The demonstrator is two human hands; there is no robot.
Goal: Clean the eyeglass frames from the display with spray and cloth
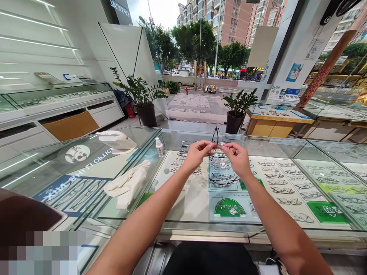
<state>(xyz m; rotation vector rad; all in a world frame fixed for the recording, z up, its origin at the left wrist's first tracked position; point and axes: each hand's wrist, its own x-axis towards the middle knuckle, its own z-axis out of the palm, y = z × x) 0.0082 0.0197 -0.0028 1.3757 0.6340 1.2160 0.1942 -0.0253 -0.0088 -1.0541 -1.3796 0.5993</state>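
Observation:
Above the glass display counter (186,226), a pair of dark-framed eyeglasses (216,138) is held up between both hands. My left hand (200,152) pinches it from the left, thumb and forefinger closed on the frame. From the other side, my right hand (237,157) grips it with the fingertips. The glasses are seen nearly edge-on, and my fingers hide part of them. Below the hands, another dark pair of glasses (224,181) appears over the display, though I cannot tell whether it lies on the glass or under it.
A white spray bottle (159,147) stands left of the hands. Nearer lies a cream cloth (129,182), with a whitish plastic bag (118,140) behind it. Rows of eyeglasses (275,176) fill the case. Potted plants (146,110) stand beyond the counter, before the glass front.

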